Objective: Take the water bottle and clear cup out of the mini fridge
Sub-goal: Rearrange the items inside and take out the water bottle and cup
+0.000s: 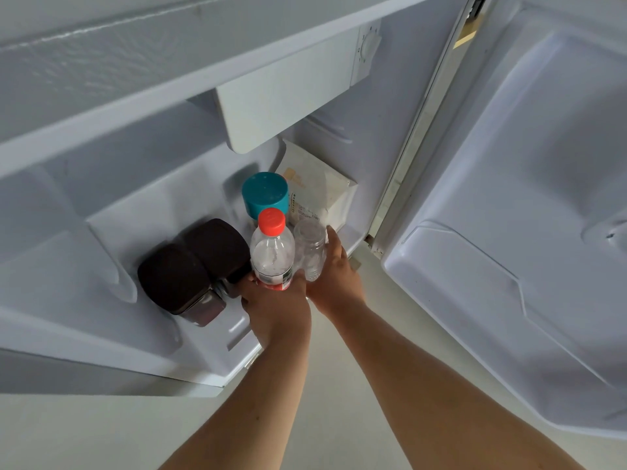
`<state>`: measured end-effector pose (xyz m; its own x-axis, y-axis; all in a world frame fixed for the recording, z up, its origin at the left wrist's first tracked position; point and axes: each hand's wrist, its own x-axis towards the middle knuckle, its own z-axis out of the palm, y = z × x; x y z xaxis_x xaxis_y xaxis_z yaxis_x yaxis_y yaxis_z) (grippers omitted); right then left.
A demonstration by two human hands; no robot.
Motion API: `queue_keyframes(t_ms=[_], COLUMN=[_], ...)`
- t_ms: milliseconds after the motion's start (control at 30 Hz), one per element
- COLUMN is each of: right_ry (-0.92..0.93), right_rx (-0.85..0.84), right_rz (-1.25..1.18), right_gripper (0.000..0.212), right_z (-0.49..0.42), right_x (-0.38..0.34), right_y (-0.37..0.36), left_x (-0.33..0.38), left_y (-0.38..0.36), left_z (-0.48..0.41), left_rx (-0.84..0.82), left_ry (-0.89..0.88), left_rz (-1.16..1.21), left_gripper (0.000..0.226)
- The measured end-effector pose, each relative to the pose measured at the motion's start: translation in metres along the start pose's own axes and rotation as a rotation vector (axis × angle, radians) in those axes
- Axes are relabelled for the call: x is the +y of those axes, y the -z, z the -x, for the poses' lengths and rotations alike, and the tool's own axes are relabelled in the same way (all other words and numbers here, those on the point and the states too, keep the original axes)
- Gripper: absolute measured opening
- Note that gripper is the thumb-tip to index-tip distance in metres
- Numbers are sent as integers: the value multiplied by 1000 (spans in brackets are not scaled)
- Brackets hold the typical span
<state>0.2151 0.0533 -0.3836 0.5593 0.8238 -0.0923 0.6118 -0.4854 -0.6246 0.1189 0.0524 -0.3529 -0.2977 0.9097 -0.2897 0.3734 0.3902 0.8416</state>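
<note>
Mini fridge [152, 205] open, door [509, 198] swung to 3 o'clock. My read: about halfway. Both items are gripped but sit inside the opening; pulling out is left.

Inside: 2 dark-lidded jars [190, 273] at 9 o'clock of the water bottle [272, 256], white packet [315, 191] at 1, teal-lidded container [265, 193] at 12.

Left hand [276, 310] fingers wrap the bottle's lower body. Right hand [336, 276] fingers curl round the clear cup [310, 249], just beside the bottle at 3.

At the front of the mini fridge [101, 232], the water bottle [272, 256] stands with the clear cup [310, 252] touching its right side. The left hand [278, 310] is at the bottle's base, the right hand [336, 279] round the cup. To the bottle's left sit the near jar [173, 276] and the far jar [219, 245], side by side. A round-lidded container [265, 193] is just behind the bottle, and a packet [315, 191] leans behind the cup. The door [509, 198] is open on the right.
</note>
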Motion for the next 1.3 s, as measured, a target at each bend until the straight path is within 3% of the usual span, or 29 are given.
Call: queue_keyframes(t_ms=[233, 500, 833, 1000, 1167, 1300], right_ry=[27, -16, 31, -3, 67, -140], right_rx=[60, 50, 95, -27, -170, -393], right_rz=[-13, 29, 1, -60, -186, -421], right_gripper=[116, 123, 103, 116, 113, 114], right_z=[3, 0, 2, 7, 2, -6], right_x=[-6, -7, -3, 7, 8, 6], right_y=[1, -3, -4, 4, 10, 26], left_x=[1, -6, -8, -9, -12, -15], left_y=[-3, 4, 15, 21, 24, 26], left_z=[-2, -1, 1, -1, -5, -5], left_rx=[32, 24, -9, -54, -79, -85], left_ry=[0, -57, -119, -138, -142, -152], left_rz=[-6, 1, -60, -105, -126, -124], left_gripper=[89, 84, 76, 73, 68, 65])
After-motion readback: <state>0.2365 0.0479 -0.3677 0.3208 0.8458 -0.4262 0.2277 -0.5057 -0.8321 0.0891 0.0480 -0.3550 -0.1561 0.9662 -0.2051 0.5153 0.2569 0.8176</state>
